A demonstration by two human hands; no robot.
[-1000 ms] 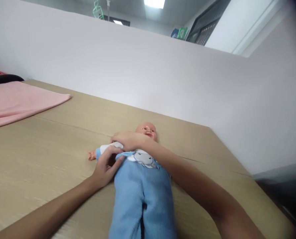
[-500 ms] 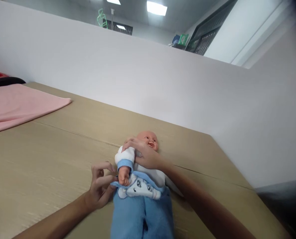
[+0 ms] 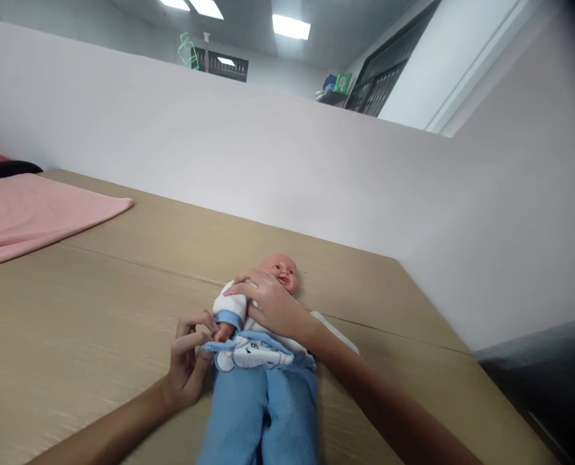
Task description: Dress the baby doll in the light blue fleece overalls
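Observation:
A baby doll [image 3: 278, 266] lies on its back, its head toward the wall. It wears a white top with blue cuffs and blue trousers [image 3: 239, 407], whose upper part carries a white animal face. My left hand [image 3: 188, 358] is closed, pinching the blue edge of the trousers [image 3: 212, 347] beside the doll's small hand [image 3: 224, 331]. Across the doll's chest reaches my right hand [image 3: 272, 302], fingers curled round the white sleeve [image 3: 229, 302] at the upper arm. It partly covers the doll's chest and neck. The second white sleeve [image 3: 334, 330] sticks out beyond my right forearm.
The doll lies on a tan tabletop [image 3: 122, 297] with a seam across it. A pink cloth [image 3: 45, 210] is spread at the left, with a black and red object [image 3: 1, 169] behind it. A white partition wall [image 3: 248, 148] rises along the far edge.
The view has shifted slightly. My left hand has moved the blue edge up over part of the doll's hand, which shows less now. My right hand keeps its place on the sleeve.

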